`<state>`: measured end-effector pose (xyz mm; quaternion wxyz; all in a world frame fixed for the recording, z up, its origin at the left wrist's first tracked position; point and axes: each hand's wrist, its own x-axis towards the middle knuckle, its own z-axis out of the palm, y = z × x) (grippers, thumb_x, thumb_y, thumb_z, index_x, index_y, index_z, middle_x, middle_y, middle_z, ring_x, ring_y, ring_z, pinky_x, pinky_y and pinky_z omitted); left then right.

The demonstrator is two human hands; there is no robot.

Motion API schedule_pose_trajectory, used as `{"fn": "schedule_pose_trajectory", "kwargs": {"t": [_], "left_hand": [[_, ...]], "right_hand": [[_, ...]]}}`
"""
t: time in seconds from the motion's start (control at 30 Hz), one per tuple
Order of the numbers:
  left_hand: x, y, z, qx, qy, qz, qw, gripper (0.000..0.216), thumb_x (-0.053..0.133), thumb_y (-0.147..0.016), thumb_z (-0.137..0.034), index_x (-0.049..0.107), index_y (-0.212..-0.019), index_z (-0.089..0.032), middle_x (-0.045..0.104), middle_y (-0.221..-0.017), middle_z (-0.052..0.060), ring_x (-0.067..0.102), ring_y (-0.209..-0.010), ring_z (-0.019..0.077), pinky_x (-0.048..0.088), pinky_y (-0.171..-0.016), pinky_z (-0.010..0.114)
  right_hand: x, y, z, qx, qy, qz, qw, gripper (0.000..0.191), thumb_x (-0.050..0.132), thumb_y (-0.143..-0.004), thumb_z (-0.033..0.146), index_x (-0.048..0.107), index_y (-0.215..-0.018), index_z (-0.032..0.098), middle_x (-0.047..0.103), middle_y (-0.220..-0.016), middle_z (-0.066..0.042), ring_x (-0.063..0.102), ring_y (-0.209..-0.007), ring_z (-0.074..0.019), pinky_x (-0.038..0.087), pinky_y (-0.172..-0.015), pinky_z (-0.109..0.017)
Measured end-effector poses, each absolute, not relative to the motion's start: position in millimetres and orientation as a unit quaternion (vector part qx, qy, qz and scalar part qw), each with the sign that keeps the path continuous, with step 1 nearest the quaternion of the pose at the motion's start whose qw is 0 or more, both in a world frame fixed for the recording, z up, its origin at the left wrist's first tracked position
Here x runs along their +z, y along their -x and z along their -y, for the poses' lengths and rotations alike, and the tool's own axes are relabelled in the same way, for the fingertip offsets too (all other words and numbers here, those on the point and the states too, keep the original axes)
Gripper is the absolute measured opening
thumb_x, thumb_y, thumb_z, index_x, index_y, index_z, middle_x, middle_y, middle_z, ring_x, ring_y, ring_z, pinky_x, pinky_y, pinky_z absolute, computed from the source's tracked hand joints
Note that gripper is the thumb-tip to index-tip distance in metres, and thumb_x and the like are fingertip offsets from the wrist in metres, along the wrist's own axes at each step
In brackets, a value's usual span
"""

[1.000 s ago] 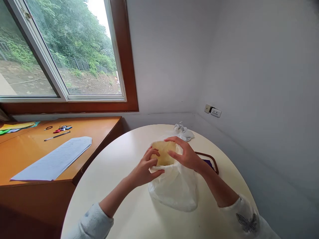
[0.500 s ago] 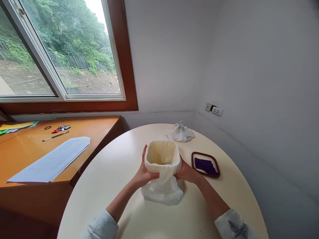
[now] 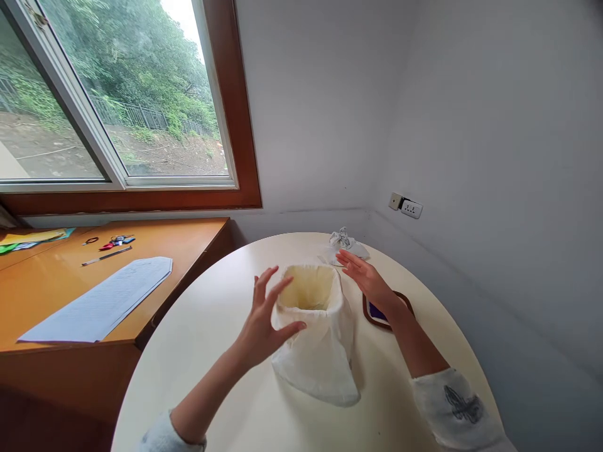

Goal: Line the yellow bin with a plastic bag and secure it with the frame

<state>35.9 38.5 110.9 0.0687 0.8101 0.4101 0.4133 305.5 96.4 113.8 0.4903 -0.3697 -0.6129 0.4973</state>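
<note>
A small cream bin [image 3: 308, 287] stands on the round cream table [image 3: 226, 351], lined with a white plastic bag [image 3: 320, 358] that drapes down its outside and spreads onto the tabletop. My left hand [image 3: 264, 317] hovers just left of the bin's rim, fingers spread, holding nothing. My right hand [image 3: 365, 279] is raised to the right of the rim, fingers stretched out, also holding nothing. Neither hand grips the bag.
A brown-rimmed tray with a purple cloth [image 3: 377, 312] lies under my right wrist. A crumpled white bag [image 3: 346, 243] sits at the table's far edge. To the left, a wooden desk [image 3: 179, 242] carries a paper sheet [image 3: 101, 298], a pen and small items. A wall socket [image 3: 407, 207] is at right.
Both hands were clasped round the bin half a second ago, pulling the bag down over it; they have now let go and spread apart. The bag hangs lower.
</note>
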Motion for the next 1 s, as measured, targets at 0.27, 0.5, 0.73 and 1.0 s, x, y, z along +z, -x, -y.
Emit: {"fn": "schedule_pose_trajectory", "kwargs": {"t": [0.27,0.5,0.73,1.0], "left_hand": [[96,-70,-35,0.344,-0.843,-0.384,-0.153,0.023,0.059,-0.083,-0.030,0.056,-0.103,-0.020,0.041,-0.131,0.014,0.032,-0.129,0.0328,0.016,-0.107,0.064],[102,-43,-28,0.375,-0.850,-0.344,-0.134,0.038,0.064,-0.079,-0.026,0.050,-0.114,-0.021,0.035,-0.135,0.014,0.029,-0.130,0.0347,0.017,-0.107,0.065],[101,-33,-36,0.398,-0.841,-0.354,-0.095,0.032,0.055,-0.083,-0.015,0.051,-0.112,-0.026,0.047,-0.126,0.008,0.041,-0.123,0.0268,0.019,-0.110,0.058],[111,-24,-39,0.410,-0.840,-0.352,-0.041,0.028,0.051,-0.085,-0.013,0.052,-0.111,-0.023,0.057,-0.109,0.005,0.054,-0.109,0.0191,0.027,-0.110,0.049]], "right_hand": [[85,-265,-106,0.473,0.413,0.593,0.504,0.055,0.023,-0.091,0.057,0.047,-0.128,0.026,0.060,-0.121,-0.006,0.056,-0.109,-0.0193,0.046,-0.091,-0.038],[69,-359,-69,0.258,0.563,0.637,0.459,0.030,0.053,-0.078,0.048,0.062,-0.073,0.020,0.064,-0.083,-0.007,0.058,-0.083,-0.0223,0.043,-0.083,-0.038],[38,-405,-17,0.141,0.643,0.721,0.215,0.020,0.054,-0.077,0.032,0.067,-0.090,0.023,0.063,-0.093,-0.005,0.057,-0.090,-0.0231,0.037,-0.087,-0.043],[49,-411,-19,0.047,0.626,0.732,0.265,0.020,0.046,-0.086,0.032,0.062,-0.082,0.022,0.062,-0.087,-0.006,0.059,-0.080,-0.0225,0.042,-0.076,-0.041]]}}
